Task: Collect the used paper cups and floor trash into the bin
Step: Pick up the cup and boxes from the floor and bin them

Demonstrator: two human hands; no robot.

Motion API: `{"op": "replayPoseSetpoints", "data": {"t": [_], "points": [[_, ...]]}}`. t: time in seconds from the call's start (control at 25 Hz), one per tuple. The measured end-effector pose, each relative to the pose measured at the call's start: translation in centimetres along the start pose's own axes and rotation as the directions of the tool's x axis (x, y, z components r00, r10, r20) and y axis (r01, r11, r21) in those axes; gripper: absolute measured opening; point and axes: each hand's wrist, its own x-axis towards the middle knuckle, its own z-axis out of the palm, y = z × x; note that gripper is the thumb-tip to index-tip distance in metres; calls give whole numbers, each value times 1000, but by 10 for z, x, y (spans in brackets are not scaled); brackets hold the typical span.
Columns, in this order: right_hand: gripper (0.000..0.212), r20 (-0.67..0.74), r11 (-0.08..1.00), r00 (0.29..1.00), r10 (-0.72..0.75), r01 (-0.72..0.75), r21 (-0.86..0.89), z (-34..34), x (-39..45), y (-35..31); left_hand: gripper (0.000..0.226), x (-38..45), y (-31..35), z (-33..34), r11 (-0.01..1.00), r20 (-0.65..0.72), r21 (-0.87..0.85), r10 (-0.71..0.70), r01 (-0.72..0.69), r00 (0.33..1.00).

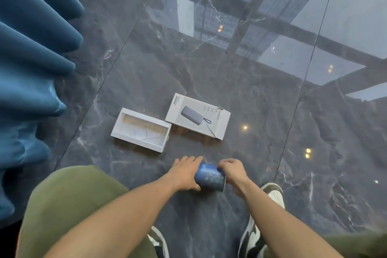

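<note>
— Looking at the blue paper cup first: where does it sit?

— Low in the view, tipped on its side between both hands, above the dark marble floor. The left hand wraps its base end, fingers curled over the top and thumb underneath. The right hand is closed around the rim end, so both are gripping the same cup.

— What lies closest to it?

— Just beyond the hands, two pieces of white packaging rest flat on the floor. An open white tray is on the left, its hollow facing up. A printed box sleeve showing a grey device is to its right, one corner nearly touching the tray.

— And around that?

— Green trousers over a bent knee at lower left, two green-and-white sneakers near the bottom, and blue curtain folds along the left edge. Whether the cup touches the floor, I cannot tell.
</note>
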Motion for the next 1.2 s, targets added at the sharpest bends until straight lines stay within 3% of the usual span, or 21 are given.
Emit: {"op": "replayPoseSetpoints", "data": {"t": [0.08,0.2,0.32,0.4,0.52,0.64,0.76,0.84,0.92,1.04,1.2], "points": [[16,0,996,997,-76,76,49,2,4,-20,96,18,-4,-7,999,-1,29,27,-27,1000],[16,9,978,981,-192,192,-79,-1,11,-55,75,27,-9,-27,998,-12,-61,25,-26,1000],[16,-193,912,913,-359,298,-283,-6,10,-96,67,13,-27,-53,980,-106,-200,-10,-11,994],[27,-266,841,840,-472,339,-422,-6,8,-125,70,1,-46,-71,956,-202,-293,-58,-3,978],[47,-115,661,782,-613,427,-617,8,21,-154,71,-12,-83,-99,884,-339,-467,-212,31,917],[74,99,428,771,-629,450,-784,26,37,-166,68,-15,-121,-115,875,-438,-478,-317,81,841],[77,192,304,760,-621,460,-834,44,46,-160,75,-15,-150,-118,841,-460,-509,-447,185,767],[78,205,249,757,-620,438,-864,49,50,-154,76,-14,-160,-115,748,-406,-616,-571,247,714],[82,165,259,783,-600,385,-886,49,51,-154,76,-7,-169,-106,621,-284,-722,-668,305,688],[89,43,364,848,-528,272,-891,41,48,-150,80,-2,-177,-93,458,-142,-837,-711,300,688],[99,-86,717,921,-380,234,-657,39,43,-128,88,-3,-177,-88,367,-132,-911,-687,186,714]]}}
